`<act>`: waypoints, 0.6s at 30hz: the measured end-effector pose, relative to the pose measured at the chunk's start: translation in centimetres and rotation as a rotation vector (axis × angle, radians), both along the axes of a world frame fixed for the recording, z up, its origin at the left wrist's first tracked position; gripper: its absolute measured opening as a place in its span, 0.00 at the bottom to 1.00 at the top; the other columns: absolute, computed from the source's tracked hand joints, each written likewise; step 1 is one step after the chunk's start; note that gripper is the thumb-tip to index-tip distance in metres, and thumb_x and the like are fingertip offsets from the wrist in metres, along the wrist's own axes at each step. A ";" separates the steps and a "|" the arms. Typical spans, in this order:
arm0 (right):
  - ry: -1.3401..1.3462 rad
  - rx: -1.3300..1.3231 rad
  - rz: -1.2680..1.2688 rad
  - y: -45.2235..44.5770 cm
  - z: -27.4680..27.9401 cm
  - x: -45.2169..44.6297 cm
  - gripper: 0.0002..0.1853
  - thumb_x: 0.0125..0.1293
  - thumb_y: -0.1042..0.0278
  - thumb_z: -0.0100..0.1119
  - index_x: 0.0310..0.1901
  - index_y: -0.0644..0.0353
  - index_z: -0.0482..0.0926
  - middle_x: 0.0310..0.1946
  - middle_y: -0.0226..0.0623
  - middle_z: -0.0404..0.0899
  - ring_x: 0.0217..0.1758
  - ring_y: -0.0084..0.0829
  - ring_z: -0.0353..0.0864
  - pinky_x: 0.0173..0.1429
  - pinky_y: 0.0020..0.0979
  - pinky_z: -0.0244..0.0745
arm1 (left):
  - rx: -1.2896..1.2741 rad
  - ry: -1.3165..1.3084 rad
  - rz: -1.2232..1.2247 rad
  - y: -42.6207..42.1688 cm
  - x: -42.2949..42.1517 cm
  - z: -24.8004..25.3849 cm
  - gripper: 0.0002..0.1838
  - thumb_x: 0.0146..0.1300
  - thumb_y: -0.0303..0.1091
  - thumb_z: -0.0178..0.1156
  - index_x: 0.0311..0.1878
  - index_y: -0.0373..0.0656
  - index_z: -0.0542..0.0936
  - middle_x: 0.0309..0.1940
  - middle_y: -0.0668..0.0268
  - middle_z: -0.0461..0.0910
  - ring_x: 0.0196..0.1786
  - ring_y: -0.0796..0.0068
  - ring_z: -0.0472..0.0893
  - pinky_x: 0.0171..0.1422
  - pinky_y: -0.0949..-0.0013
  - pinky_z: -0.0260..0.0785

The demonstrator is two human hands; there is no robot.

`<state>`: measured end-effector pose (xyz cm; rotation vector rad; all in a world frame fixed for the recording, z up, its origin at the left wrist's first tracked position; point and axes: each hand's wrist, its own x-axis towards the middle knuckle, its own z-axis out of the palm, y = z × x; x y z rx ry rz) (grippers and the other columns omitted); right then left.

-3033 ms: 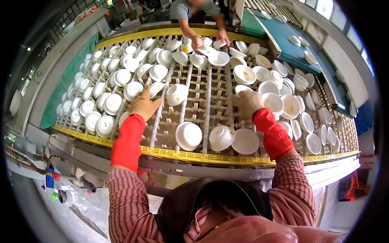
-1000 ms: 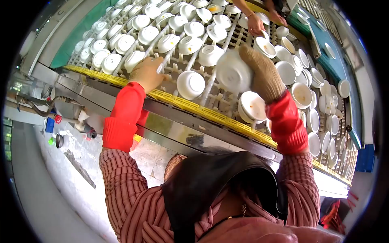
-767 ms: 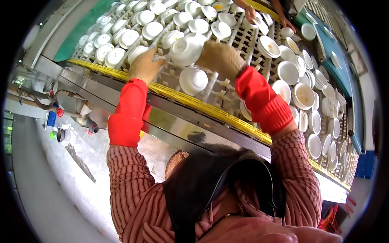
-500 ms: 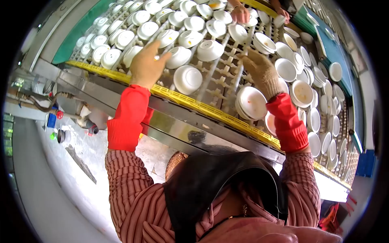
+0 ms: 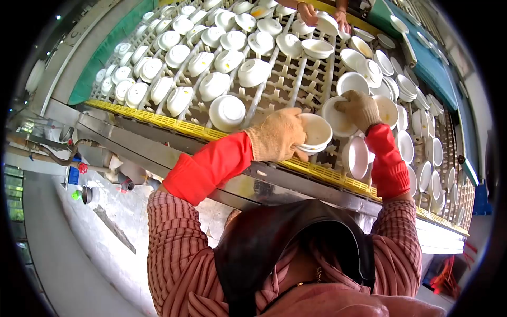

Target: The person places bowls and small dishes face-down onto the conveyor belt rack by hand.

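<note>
My left hand (image 5: 278,133), in a tan knit glove, is closed on the side of a white bowl (image 5: 317,132) near the yellow front edge; a second rim shows beneath it, so it looks like a small stack. My right hand (image 5: 362,110), gloved the same way, has its fingers over the rim of another white bowl (image 5: 336,120), thumb side inside it. That bowl stands tilted just behind the left one. Close below my right hand leans a further white bowl (image 5: 356,157). An upside-down bowl (image 5: 227,112) rests left of my left hand.
Rows of upturned bowls (image 5: 178,55) cover the left of the pegged rack conveyor (image 5: 282,87). Piled bowls (image 5: 406,87) crowd its right. Across the rack, another person's hands (image 5: 308,14) hold a bowl (image 5: 327,24). A yellow edge strip (image 5: 179,125) and metal ledge run along the front.
My left hand has moved right from the upturned bowls and taken hold of a bowl. My right hand has shifted slightly right and down onto another. The rack's bowls have shifted left.
</note>
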<state>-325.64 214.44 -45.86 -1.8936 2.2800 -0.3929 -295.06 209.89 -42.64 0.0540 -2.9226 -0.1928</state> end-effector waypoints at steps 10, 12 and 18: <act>0.235 -0.652 0.158 -7.2 8.1 5.0 0.15 0.81 0.53 0.63 0.52 0.54 0.90 0.34 0.42 0.90 0.36 0.42 0.92 0.42 0.47 0.86 | 1.253 0.217 0.645 -3.2 3.6 -0.5 0.34 0.79 0.62 0.67 0.63 0.35 0.89 0.51 0.60 0.92 0.49 0.72 0.89 0.56 0.67 0.82; 0.530 -0.160 0.154 -9.4 7.1 6.3 0.14 0.79 0.60 0.65 0.60 0.55 0.84 0.36 0.41 0.89 0.39 0.45 0.92 0.51 0.49 0.89 | 1.194 0.246 0.595 -2.4 3.9 -0.2 0.34 0.80 0.61 0.66 0.64 0.35 0.88 0.52 0.61 0.92 0.50 0.74 0.88 0.57 0.68 0.81; 0.168 -0.242 0.265 -2.9 2.3 2.5 0.29 0.70 0.55 0.68 0.69 0.58 0.82 0.43 0.48 0.89 0.48 0.53 0.89 0.66 0.50 0.81 | 1.103 0.203 0.532 -1.6 3.4 0.6 0.26 0.84 0.49 0.65 0.68 0.35 0.86 0.57 0.60 0.91 0.58 0.72 0.89 0.64 0.69 0.81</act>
